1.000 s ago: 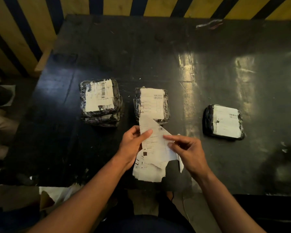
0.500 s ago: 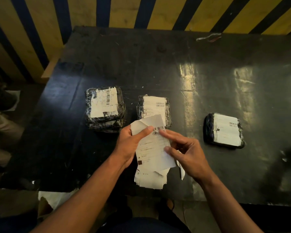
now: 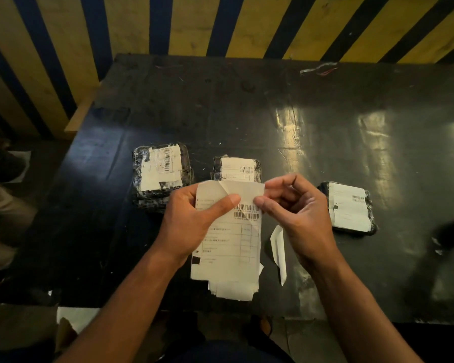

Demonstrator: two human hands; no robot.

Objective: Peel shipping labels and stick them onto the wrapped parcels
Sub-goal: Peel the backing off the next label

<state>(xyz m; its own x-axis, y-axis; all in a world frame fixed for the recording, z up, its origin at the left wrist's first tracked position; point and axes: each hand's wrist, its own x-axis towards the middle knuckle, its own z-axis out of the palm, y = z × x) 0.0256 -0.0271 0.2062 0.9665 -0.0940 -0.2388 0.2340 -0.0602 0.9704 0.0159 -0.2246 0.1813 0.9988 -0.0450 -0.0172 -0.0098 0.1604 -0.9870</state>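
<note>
Held up above the near edge of the dark, scuffed table [image 3: 247, 106], the sheaf of shipping labels [image 3: 228, 242] is white paper printed with two barcode strips near the top, ruled boxes of small text below and a black square at the lower left; ragged backing sheets stick out under its near end. Its top edge is creased, with the top right corner curled away from the sheet. The left hand [image 3: 192, 221] grips the sheaf along its left side, thumb pressed across the front just left of the barcodes. The right hand [image 3: 296, 213] pinches the lifted top right corner between thumb and curled forefinger. A narrow white paper strip [image 3: 278, 247] hangs below the right hand, just right of the sheaf. On the table beyond the hands lie three parcels in black wrap, each already bearing a white label: the left parcel [image 3: 160, 174], which sits on top of another; the middle parcel [image 3: 236, 169], partly hidden behind the sheaf; and the right parcel [image 3: 349, 208], well apart from the other two. Behind the table stands a yellow wall with dark stripes [image 3: 220, 24].
</note>
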